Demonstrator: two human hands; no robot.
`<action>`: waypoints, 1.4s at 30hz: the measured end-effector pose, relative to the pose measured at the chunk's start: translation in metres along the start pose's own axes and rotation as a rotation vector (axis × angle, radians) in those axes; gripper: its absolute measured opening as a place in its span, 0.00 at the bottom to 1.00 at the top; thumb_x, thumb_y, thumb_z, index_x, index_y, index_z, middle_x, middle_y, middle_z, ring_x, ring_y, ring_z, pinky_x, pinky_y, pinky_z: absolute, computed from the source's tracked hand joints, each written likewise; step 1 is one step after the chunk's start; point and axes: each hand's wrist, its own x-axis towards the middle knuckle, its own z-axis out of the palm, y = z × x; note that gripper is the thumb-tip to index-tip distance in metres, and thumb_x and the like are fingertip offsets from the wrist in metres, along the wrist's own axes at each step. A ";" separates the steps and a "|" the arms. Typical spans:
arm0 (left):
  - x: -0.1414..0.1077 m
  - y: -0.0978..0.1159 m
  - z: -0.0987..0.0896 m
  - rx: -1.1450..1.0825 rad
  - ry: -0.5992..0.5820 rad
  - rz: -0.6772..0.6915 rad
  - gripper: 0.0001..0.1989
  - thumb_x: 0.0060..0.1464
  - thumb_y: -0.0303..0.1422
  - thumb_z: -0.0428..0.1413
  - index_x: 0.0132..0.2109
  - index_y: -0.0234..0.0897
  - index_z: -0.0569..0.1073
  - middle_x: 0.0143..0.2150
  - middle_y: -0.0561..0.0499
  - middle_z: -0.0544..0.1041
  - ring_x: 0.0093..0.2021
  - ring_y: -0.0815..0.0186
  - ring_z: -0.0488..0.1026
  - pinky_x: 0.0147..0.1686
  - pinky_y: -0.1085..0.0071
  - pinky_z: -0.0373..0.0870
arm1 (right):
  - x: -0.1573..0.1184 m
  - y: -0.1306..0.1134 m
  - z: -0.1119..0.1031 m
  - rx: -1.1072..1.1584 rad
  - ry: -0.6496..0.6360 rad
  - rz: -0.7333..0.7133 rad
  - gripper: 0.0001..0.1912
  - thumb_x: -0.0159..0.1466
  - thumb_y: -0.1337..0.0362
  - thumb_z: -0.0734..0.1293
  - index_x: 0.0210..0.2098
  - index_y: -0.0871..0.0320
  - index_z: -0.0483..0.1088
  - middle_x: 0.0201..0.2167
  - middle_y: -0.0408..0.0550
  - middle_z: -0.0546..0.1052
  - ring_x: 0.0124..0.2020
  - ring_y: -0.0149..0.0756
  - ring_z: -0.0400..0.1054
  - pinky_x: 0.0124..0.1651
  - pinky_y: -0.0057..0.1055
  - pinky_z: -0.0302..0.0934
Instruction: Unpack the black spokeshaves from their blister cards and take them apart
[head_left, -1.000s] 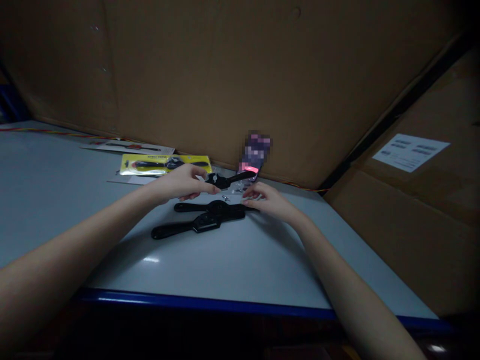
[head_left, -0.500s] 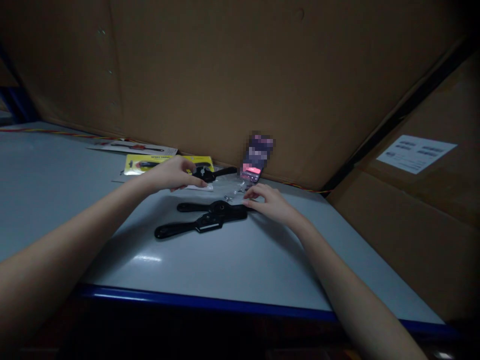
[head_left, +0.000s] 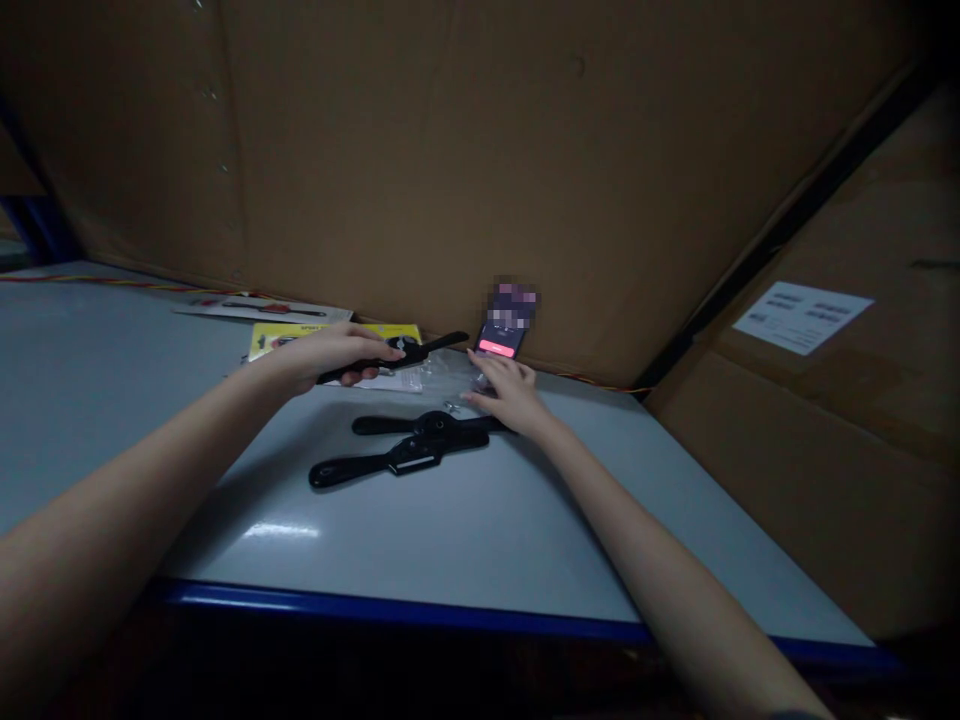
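My left hand [head_left: 328, 355] is closed round one handle of a black spokeshave [head_left: 415, 354], raised slightly above the table with its other handle pointing right. My right hand [head_left: 512, 392] hovers at or touches the crumpled clear plastic [head_left: 442, 372], its fingers apart with no object visible in them. Two more black spokeshaves lie side by side in front of the hands: the nearer one [head_left: 352, 468] and the farther one [head_left: 379, 426], whose right end is partly behind my right wrist.
A phone [head_left: 504, 330] with a lit screen leans on the cardboard wall [head_left: 390, 170]. Yellow packaging [head_left: 274, 333] and a flat printed card [head_left: 262, 308] lie at the back left. A twisted red-yellow cable [head_left: 112, 287] follows the wall. The table has a blue front edge [head_left: 390, 608].
My left hand has gripped the spokeshave by its handle and lifted it a little. My right hand has moved left and away from the lying spokeshaves, toward the plastic and phone.
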 end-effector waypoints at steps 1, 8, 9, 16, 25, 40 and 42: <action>0.000 0.000 0.000 -0.016 -0.017 -0.002 0.15 0.46 0.43 0.58 0.27 0.34 0.70 0.20 0.54 0.65 0.17 0.75 0.58 0.16 0.76 0.50 | 0.000 0.001 0.000 -0.016 0.003 -0.011 0.27 0.62 0.56 0.60 0.60 0.53 0.56 0.55 0.51 0.67 0.57 0.46 0.55 0.55 0.48 0.46; -0.003 0.004 -0.005 -0.060 0.039 0.025 0.14 0.44 0.40 0.60 0.24 0.34 0.69 0.19 0.54 0.66 0.16 0.76 0.58 0.15 0.76 0.50 | -0.003 0.001 -0.016 -0.128 0.118 -0.159 0.20 0.59 0.57 0.65 0.51 0.49 0.66 0.49 0.50 0.69 0.53 0.46 0.57 0.54 0.48 0.48; -0.003 0.004 -0.007 -0.069 0.058 0.028 0.14 0.44 0.40 0.61 0.24 0.34 0.69 0.19 0.54 0.66 0.16 0.75 0.58 0.15 0.76 0.51 | -0.003 0.000 -0.018 -0.124 0.155 -0.165 0.21 0.59 0.57 0.66 0.51 0.49 0.65 0.50 0.50 0.68 0.55 0.47 0.57 0.54 0.48 0.48; -0.002 0.003 -0.018 -0.142 0.282 0.041 0.09 0.45 0.35 0.60 0.30 0.33 0.72 0.21 0.52 0.68 0.18 0.73 0.62 0.17 0.75 0.56 | -0.005 0.010 -0.040 -0.082 0.294 -0.203 0.22 0.59 0.58 0.66 0.53 0.51 0.63 0.61 0.52 0.57 0.62 0.50 0.50 0.58 0.51 0.51; -0.003 -0.006 -0.030 -0.225 0.214 0.057 0.10 0.45 0.34 0.60 0.35 0.33 0.76 0.27 0.50 0.74 0.26 0.70 0.69 0.28 0.75 0.65 | -0.021 -0.011 -0.068 0.080 0.387 -0.420 0.30 0.61 0.64 0.65 0.60 0.42 0.53 0.63 0.41 0.57 0.65 0.44 0.43 0.63 0.52 0.49; -0.011 0.003 0.005 -0.340 -0.384 0.126 0.16 0.52 0.34 0.57 0.49 0.41 0.73 0.47 0.48 0.75 0.44 0.66 0.71 0.42 0.73 0.65 | -0.022 -0.038 -0.053 0.060 0.399 -0.348 0.29 0.60 0.66 0.65 0.59 0.41 0.55 0.63 0.41 0.57 0.65 0.44 0.47 0.60 0.55 0.54; -0.011 0.003 0.008 -0.373 -0.370 0.120 0.18 0.52 0.35 0.56 0.51 0.43 0.72 0.48 0.49 0.73 0.43 0.66 0.71 0.40 0.73 0.65 | -0.023 -0.037 -0.052 0.058 0.425 -0.323 0.29 0.60 0.66 0.65 0.59 0.41 0.55 0.62 0.41 0.58 0.64 0.44 0.47 0.60 0.55 0.54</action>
